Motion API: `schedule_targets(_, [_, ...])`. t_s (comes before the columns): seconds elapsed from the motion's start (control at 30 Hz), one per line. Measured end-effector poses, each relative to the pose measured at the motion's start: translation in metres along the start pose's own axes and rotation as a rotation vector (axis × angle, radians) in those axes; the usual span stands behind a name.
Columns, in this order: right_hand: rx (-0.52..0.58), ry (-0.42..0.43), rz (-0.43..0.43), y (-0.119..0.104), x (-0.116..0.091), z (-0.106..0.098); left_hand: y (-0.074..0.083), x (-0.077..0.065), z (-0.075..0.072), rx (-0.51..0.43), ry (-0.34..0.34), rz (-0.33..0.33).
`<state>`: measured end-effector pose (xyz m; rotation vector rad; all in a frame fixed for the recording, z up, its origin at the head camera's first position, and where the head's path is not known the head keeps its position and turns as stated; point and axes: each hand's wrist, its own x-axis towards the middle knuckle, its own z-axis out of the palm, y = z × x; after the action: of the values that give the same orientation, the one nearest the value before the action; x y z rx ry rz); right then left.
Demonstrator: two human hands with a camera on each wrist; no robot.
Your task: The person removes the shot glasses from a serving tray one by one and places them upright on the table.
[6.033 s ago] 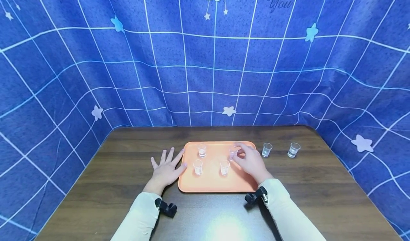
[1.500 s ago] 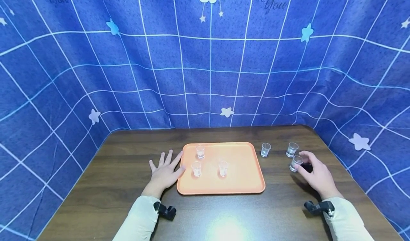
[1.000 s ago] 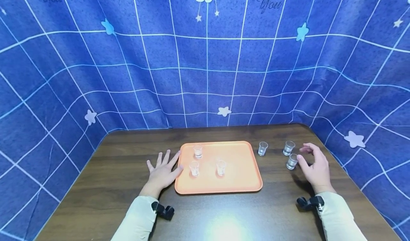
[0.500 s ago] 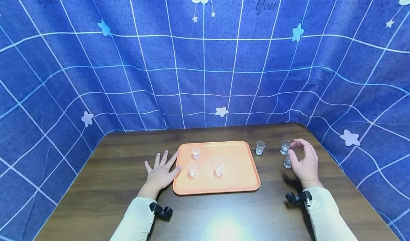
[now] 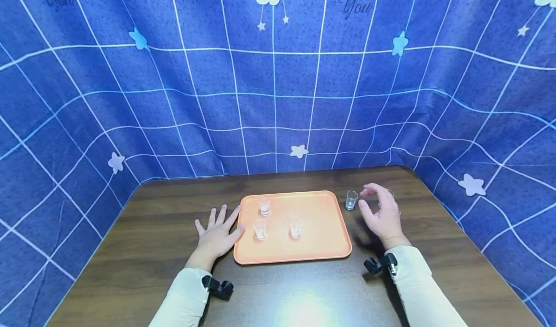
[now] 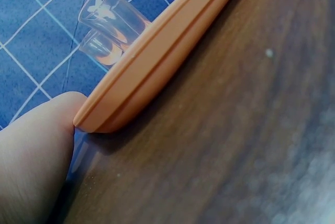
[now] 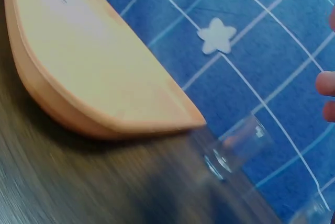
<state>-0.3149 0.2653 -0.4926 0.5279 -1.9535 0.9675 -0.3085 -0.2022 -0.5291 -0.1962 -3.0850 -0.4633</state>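
My left hand (image 5: 217, 237) lies with fingers spread on the table, its thumb and index finger at the left edge of an orange tray (image 5: 321, 249). In the left wrist view the thumb (image 6: 36, 145) touches the tray's corner. On the tray stand three small clear shot glasses: one at the back (image 5: 264, 206), one at front left (image 5: 259, 229), one near the middle (image 5: 296, 227). My right hand (image 5: 382, 216) hovers right of the tray, fingers loosely bent and holding nothing. Its fingertips are close to a shot glass (image 5: 351, 200) on the table.
Behind the right hand, more shot glasses are mostly hidden; a bit of one rim (image 5: 391, 192) shows. A blue curtain (image 5: 278, 114) with white grid lines and stars hangs along the back and sides of the brown wooden table (image 5: 182, 191).
The right hand took a shot glass from the tray's back right, set it on the table at the right, let go, and moved back left. The left hand stayed at the tray.
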Motion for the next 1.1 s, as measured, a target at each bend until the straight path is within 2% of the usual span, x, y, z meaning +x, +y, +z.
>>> schedule_targets(0.17, [0.058, -0.086, -0.001, -0.010, -0.001, 0.022, -0.002, 0.001, 0.000, -0.003, -0.006, -0.005])
schedule_targets(0.33, [0.064, -0.180, -0.018, -0.026, -0.001, 0.042, -0.001, 0.000, -0.001, -0.005, -0.003, 0.000])
schedule_targets(0.63, [0.065, -0.412, 0.006, -0.048, -0.004, 0.067, 0.002, 0.000, -0.002, -0.014, -0.010, -0.004])
schedule_targets(1.1, [0.143, -0.549, 0.051, -0.063, -0.012, 0.084, 0.002, 0.000, 0.000, -0.009, 0.000, -0.002])
